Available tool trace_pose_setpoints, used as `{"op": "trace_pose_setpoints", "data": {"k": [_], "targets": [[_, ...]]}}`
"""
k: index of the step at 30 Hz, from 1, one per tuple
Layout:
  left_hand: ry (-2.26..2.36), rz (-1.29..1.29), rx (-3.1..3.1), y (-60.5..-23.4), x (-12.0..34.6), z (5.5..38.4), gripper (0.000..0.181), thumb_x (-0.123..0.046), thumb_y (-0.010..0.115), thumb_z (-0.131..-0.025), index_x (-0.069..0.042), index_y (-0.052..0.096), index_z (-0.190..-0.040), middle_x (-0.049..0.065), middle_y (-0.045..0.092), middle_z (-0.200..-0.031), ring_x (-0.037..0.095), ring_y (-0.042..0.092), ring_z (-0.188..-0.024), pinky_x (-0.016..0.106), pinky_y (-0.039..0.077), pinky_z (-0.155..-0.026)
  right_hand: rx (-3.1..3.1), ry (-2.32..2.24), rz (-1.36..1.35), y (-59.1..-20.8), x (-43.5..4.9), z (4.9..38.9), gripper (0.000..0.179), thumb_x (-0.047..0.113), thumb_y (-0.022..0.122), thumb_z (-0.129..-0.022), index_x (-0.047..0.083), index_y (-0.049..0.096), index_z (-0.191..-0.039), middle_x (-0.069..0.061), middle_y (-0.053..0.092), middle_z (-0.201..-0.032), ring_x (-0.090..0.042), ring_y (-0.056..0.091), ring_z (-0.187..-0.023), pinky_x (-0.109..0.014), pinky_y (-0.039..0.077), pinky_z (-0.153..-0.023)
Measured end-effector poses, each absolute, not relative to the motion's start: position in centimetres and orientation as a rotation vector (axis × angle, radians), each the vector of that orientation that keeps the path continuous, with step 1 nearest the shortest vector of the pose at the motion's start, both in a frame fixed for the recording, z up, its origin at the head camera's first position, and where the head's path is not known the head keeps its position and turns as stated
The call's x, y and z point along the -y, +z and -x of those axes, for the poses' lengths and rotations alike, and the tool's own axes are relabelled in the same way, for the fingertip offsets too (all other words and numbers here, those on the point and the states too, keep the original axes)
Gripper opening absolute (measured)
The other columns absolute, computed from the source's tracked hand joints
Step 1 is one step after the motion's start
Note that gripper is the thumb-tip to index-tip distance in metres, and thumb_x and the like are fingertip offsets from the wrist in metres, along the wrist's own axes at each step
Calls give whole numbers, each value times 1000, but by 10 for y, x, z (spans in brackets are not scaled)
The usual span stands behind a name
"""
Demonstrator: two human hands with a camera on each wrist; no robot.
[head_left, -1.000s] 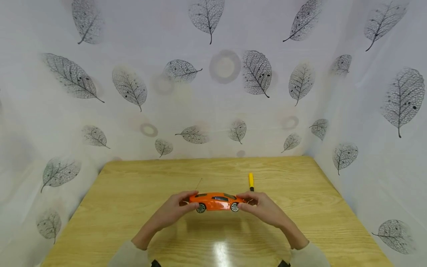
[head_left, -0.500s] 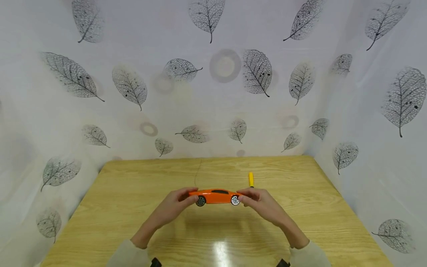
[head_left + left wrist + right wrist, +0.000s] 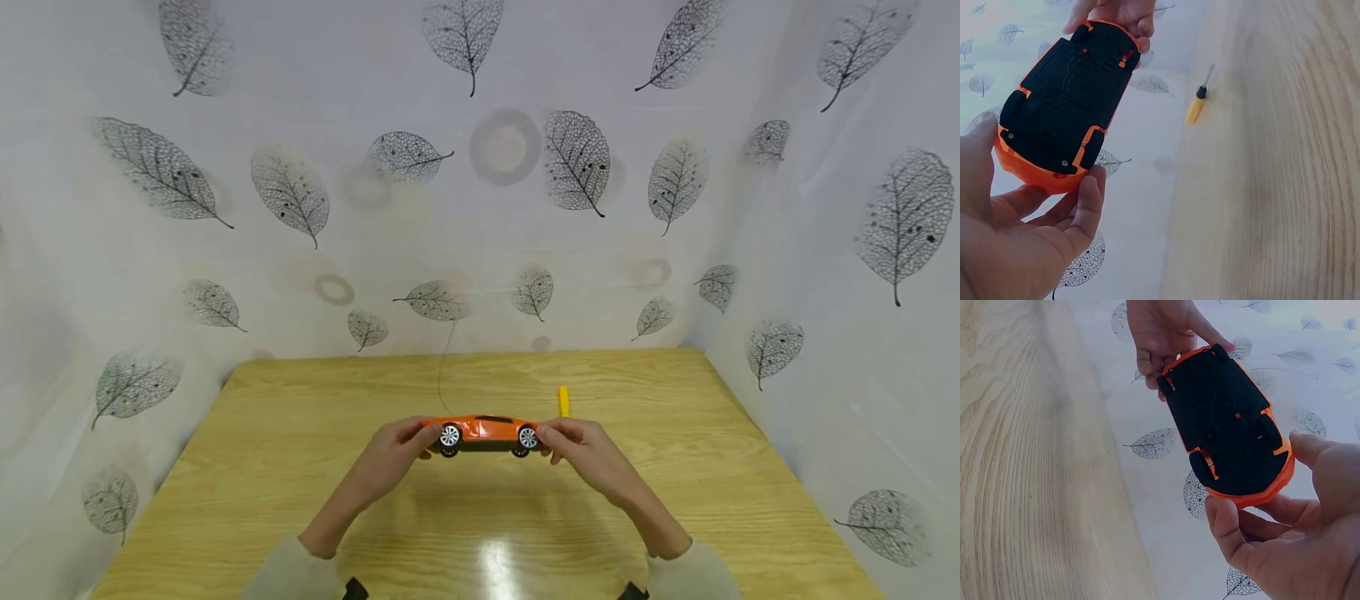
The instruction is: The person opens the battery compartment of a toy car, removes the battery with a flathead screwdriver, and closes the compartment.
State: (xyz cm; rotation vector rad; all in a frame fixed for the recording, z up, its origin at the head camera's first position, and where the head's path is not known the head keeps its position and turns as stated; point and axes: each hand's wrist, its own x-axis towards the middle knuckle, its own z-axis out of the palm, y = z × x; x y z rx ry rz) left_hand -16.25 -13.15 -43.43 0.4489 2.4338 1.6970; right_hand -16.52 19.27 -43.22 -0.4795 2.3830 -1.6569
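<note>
And here's the orange toy car (image 3: 491,428) up in the air, mid-frame, held above the wood-grain table (image 3: 300,400), soft shadow (image 3: 480,496) below it! L hand (image 3: 390,454) pinches one end, thumb by the near wheel (image 3: 449,436), fingers round the far side; R hand (image 3: 588,454) pinches the opp. end the same way, thumb at the other near wheel (image 3: 527,436). So both hands on it, one per end, car lengthwise btwn them, rolled so the flank and a strip of dark underside show from the head cam.

Wrist cams get the full black base (image 3: 1072,87), orange trim round the edge, couple of small screws (image 3: 1065,163) nr the L-hand end. Thin wire (image 3: 439,375) curves up from behind the car's L end, approx. as high as the leaf print; can't tell where it's fixed.

Beyond the R hand, a yellow-handled screwdriver (image 3: 564,402) lies on the table, apart from the car; L wrist cam adds its black collar + metal shank. Pale sleeves (image 3: 693,571) on both arms, glare spot (image 3: 497,571) btwn them, white leaf-print sheet (image 3: 480,233) round back + sides.
</note>
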Motion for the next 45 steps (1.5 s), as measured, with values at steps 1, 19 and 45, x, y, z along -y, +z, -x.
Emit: {"op": "trace_pose_setpoints", "data": {"k": [1, 19, 45], "targets": [[1705, -441, -2430, -435, 131, 163, 40, -34, 55, -109, 0, 72, -121, 7, 73, -102, 34, 68, -99, 45, 58, -90, -2386, -1660, 486, -433, -192, 165, 38, 33, 56, -108, 0, 73, -118, -13, 69, -97, -29, 63, -87, -32, 56, -76], [1773, -198, -2378, -433, 126, 160, 51, -47, 53, -107, -2, 76, -100, 8, 74, -89, 29, 67, -69, 34, 60, -70, -2401, -1681, 404, -434, -182, 164, 46, 35, 50, -111, -3, 72, -123, -12, 71, -94, -28, 68, -77, -39, 62, -74], [1707, -378, -2506, -445, 125, 159, 44, -39, 40, -113, -5, 65, -128, 7, 65, -68, 30, 64, -52, 46, 58, -50, -2413, -1841, 460, -439, -172, 165, 42, 31, 49, -111, 3, 66, -137, -22, 69, -124, -24, 66, -59, -49, 61, -59]]}}
